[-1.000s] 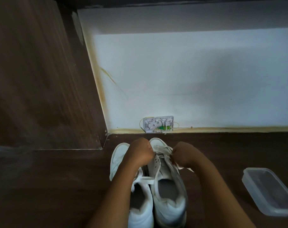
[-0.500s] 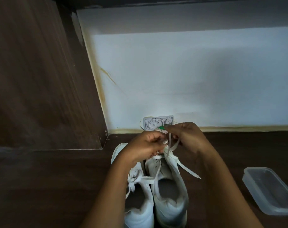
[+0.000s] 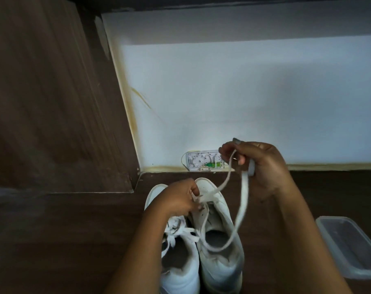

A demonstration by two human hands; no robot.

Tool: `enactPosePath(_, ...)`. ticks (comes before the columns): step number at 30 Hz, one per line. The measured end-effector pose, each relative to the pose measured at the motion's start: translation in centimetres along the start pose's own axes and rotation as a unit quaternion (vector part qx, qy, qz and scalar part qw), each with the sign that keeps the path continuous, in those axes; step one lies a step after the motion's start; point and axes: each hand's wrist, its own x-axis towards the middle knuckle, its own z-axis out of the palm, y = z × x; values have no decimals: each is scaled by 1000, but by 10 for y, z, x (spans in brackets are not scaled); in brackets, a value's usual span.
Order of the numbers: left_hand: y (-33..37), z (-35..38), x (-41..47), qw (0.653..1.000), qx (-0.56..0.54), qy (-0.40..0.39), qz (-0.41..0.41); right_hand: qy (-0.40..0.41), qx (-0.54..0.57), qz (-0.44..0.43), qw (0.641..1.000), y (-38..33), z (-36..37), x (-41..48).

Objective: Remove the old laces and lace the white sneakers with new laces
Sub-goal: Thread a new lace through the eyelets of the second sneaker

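Above the white sneakers (image 3: 220, 262), the right hand (image 3: 263, 166) pinches a soft, limp-looking lace (image 3: 244, 194) aloft; the left hand (image 3: 176, 199) pinches it low by the eyelets (image 3: 202, 211).

- This looks like an indoor room corner at floor level, most likely in a home rather than a workplace.
- A dark wood-grain floor (image 3: 74, 240) fills the near part of the scene.
- At the far side it meets a plain white painted wall (image 3: 244, 92).
- A tall wood-grain panel (image 3: 42, 92), like the side of a cupboard or wardrobe, closes off the left.
- A yellowish stained strip (image 3: 329, 166) runs along the foot of the wall.
- A small white wall box (image 3: 201, 163) with its cover off sits low on the wall and shows a green part inside.
- White sneakers (image 3: 220, 266) stand on the floor in the near centre.
- A clear plastic container (image 3: 350, 247) lies to the near right.
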Motion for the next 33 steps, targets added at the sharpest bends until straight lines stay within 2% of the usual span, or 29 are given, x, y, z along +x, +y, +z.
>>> enactPosePath(3,-3,-1,4,992,55,112,-20,22,88,40,995,3,5,0)
enactPosePath(5,1,-5,2,989,-28,142,-7,29,64,57,996,3,2,2)
enactPosePath(7,12,-8,-5,980,-169,84,69,6,-84,61,995,4,0,3)
enactPosePath(10,35,-3,-15,927,-324,9,187,-68,-280,87,954,11,6,1)
enactPosePath(12,44,-2,-17,920,-315,21,233,-89,-324,117,935,13,11,-2)
enactPosePath(15,43,-7,-15,941,-173,132,259,-89,-345,148,923,8,11,-4)
enactPosePath(16,42,-8,-15,949,-148,135,241,-93,-354,157,917,6,10,-4)
enactPosePath(20,42,-4,-14,973,-192,83,93,-105,-408,146,895,5,8,-4)
enactPosePath(24,41,-2,-13,972,-222,59,48,-119,-490,91,859,8,8,-4)
enactPosePath(26,39,-4,-12,979,-191,62,30,-101,-552,48,826,12,2,-1)
enactPosePath(29,32,-10,-11,987,-150,58,13,8,-617,-48,785,17,-7,3)
enactPosePath(31,28,-16,-11,987,-151,62,-1,118,-605,-114,779,17,-15,6)
enactPosePath(33,22,-21,-11,980,-177,87,-23,174,-600,-151,766,14,-21,8)
